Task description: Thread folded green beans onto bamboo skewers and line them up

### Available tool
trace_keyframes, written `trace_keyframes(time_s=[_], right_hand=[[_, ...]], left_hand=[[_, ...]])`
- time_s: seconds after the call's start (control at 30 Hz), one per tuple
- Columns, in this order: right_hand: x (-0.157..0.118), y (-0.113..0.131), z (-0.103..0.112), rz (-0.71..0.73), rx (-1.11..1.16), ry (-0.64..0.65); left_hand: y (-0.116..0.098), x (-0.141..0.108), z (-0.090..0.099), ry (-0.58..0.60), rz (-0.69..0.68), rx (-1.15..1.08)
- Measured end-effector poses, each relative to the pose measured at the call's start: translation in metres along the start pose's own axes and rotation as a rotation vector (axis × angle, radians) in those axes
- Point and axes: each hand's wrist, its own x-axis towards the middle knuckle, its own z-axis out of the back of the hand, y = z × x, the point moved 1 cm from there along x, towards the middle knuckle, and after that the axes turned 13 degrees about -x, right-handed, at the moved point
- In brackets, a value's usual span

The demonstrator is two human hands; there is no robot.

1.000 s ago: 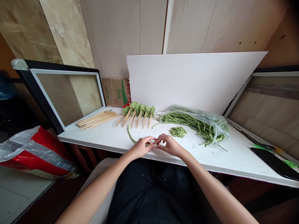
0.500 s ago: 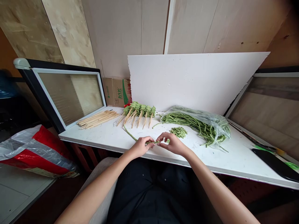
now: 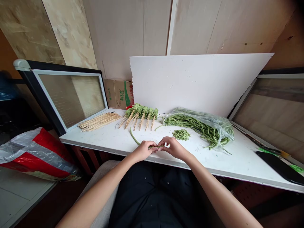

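Note:
My left hand is closed around a long green bean, whose free end curves up and to the left over the table. Right beside it, my right hand pinches the bean's other end, the fingertips of both hands nearly touching. Just beyond my right hand lies a small heap of short cut bean pieces. Behind that, a clear plastic bag holds a bundle of long green beans. Skewered bean pieces are stacked at the back, their sticks pointing toward me.
Bare bamboo skewers lie in a pile on the white table at left. A cardboard box and a white board stand behind. A black phone and scissors lie at right. A red-white bag is at left.
My hands have come closer together, the right one moving slightly left and down. The bean's free end has shifted a little to the right.

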Motion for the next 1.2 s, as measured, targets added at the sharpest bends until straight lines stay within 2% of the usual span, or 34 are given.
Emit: trace_keyframes(time_s=[0.4,0.7,0.97,1.07,1.2], right_hand=[[-0.001,0.006,-0.005,0.049,-0.012,0.041],[-0.002,0.003,-0.008,0.058,0.002,0.084],[-0.002,0.003,-0.008,0.078,0.006,0.053],[-0.002,0.0,-0.009,0.052,0.061,0.041],[-0.002,-0.008,-0.013,-0.004,0.246,0.073]], left_hand=[[0.009,-0.001,-0.006,0.042,0.009,-0.067],[0.015,0.0,-0.008,0.079,-0.002,-0.036],[0.013,-0.001,-0.007,0.059,0.031,-0.083],[0.013,0.0,-0.008,0.052,0.027,-0.126],[0.012,0.002,-0.009,0.038,-0.003,-0.181]])
